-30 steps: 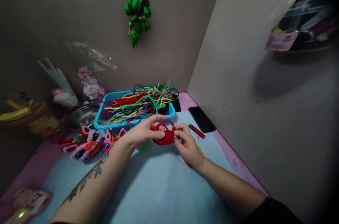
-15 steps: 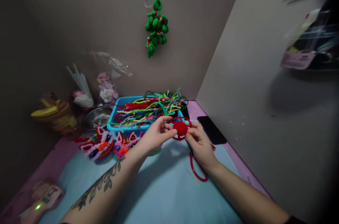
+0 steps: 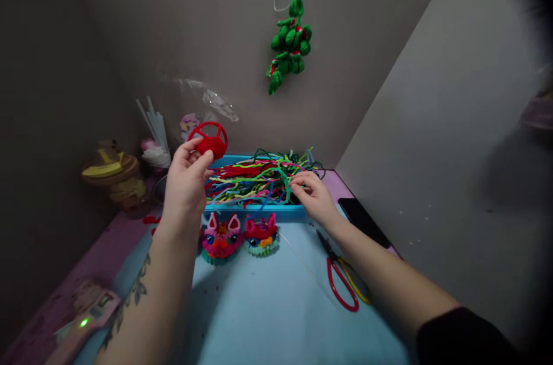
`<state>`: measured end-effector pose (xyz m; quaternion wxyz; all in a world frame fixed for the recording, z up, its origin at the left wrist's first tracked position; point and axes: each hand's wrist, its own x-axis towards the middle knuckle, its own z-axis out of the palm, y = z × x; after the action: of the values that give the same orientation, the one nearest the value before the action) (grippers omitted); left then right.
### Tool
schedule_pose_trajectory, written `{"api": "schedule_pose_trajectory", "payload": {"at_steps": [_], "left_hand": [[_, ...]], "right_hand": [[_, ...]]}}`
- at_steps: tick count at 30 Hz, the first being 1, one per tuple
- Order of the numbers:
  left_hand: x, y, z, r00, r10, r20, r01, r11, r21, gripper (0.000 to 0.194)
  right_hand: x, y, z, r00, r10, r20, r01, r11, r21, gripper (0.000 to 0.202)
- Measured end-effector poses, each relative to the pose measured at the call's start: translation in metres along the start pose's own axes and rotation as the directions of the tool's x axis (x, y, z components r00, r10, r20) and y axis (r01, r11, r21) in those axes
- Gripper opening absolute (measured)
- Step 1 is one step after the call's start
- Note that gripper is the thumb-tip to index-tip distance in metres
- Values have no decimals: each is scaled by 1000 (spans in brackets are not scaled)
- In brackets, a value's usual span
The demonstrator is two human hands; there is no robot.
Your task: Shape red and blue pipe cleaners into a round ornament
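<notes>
My left hand (image 3: 190,166) is raised at the left end of the blue tray (image 3: 259,214), closed on a red openwork round frame (image 3: 212,145) with a solid red patch in it. Thumb and fingers pinch its lower edge. Over the tray's right end, my right hand (image 3: 314,195) has its fingers drawn together at the heap of coloured pipe cleaners (image 3: 246,178); what lies between the fingertips is hidden. Two fuzzy animal heads of pipe cleaner, one pink (image 3: 221,239) and one teal and red (image 3: 261,236), sit in front of the tray.
Scissors (image 3: 341,281) with red and yellow handles lie beneath my right forearm. A black phone (image 3: 363,221) is by the right wall. A pink device (image 3: 93,316) with a green light lies front left, and a brown and yellow pot (image 3: 125,183) stands at the left. A green ornament (image 3: 290,42) hangs behind.
My left hand has carried the red frame left and up. The right hand has let go of it and moved to the pipe cleaners, uncovering the scissors. The view has turned left.
</notes>
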<state>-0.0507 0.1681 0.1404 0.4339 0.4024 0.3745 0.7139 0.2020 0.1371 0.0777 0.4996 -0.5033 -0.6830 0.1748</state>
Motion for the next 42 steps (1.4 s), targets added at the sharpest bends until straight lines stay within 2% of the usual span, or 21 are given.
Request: {"api": "schedule_pose_trajectory", "payload": {"at_steps": [2, 5, 8, 9, 11, 12, 13, 14, 16, 18, 20, 24, 29, 31, 33, 39, 41, 42], "left_hand": [[8, -5, -7, 999, 20, -36, -21, 1000, -21, 35], [14, -8, -12, 997, 19, -71, -24, 997, -73, 34], [17, -6, -13, 992, 35, -121, -47, 994, -97, 33], [17, -5, -13, 991, 45, -127, -58, 993, -99, 33], [18, -4, -15, 990, 71, -120, -84, 991, -104, 33], [19, -3, -16, 990, 83, -111, -95, 989, -110, 33], [20, -2, -17, 991, 90, -100, -102, 988, -115, 33], [20, -2, -17, 991, 93, -92, -103, 988, -118, 32], [22, 0, -19, 993, 85, -85, -95, 988, -118, 31], [22, 2, -21, 994, 79, -74, -87, 990, -113, 30], [23, 3, -23, 995, 84, -54, -89, 990, -110, 29], [22, 5, -26, 995, 93, -40, -97, 988, -120, 29], [21, 8, -25, 995, 97, -36, -102, 985, -139, 29], [21, 9, -25, 994, 99, -40, -104, 983, -152, 29], [20, 10, -25, 994, 96, -43, -102, 982, -160, 29], [19, 13, -27, 993, 115, -26, -117, 981, -157, 29], [18, 13, -26, 994, 110, -25, -113, 980, -162, 30], [18, 13, -26, 994, 104, -25, -107, 980, -165, 30]], "right_hand": [[10, 5, 13, 990, -55, 130, 64, 996, -65, 14], [24, 8, 36, 935, -81, 347, 132, 983, -126, 14], [39, 9, 59, 875, -159, 458, 249, 958, -142, 17], [44, 10, 66, 830, -199, 521, 313, 939, -140, 22], [56, 13, 77, 665, -261, 700, 478, 869, -129, 34], [62, 15, 81, 592, -254, 764, 544, 826, -146, 43], [67, 18, 86, 554, -225, 801, 591, 784, -188, 51], [72, 22, 90, 554, -184, 812, 619, 743, -254, 57], [81, 31, 96, 607, -120, 785, 640, 660, -394, 63], [89, 40, 101, 684, -66, 726, 606, 605, -516, 65], [99, 48, 103, 748, -22, 663, 543, 595, -593, 60], [122, 63, 97, 791, 81, 607, 395, 690, -607, 36], [141, 74, 83, 884, 137, 447, 138, 837, -530, 31], [142, 75, 81, 893, 191, 408, 35, 874, -485, 32], [140, 73, 80, 882, 205, 424, -3, 902, -431, 34], [129, 51, 72, 785, 80, 614, 105, 960, -260, 45], [125, 37, 69, 779, 22, 627, 152, 963, -222, 41], [123, 29, 69, 802, -15, 596, 172, 963, -208, 34]]}}
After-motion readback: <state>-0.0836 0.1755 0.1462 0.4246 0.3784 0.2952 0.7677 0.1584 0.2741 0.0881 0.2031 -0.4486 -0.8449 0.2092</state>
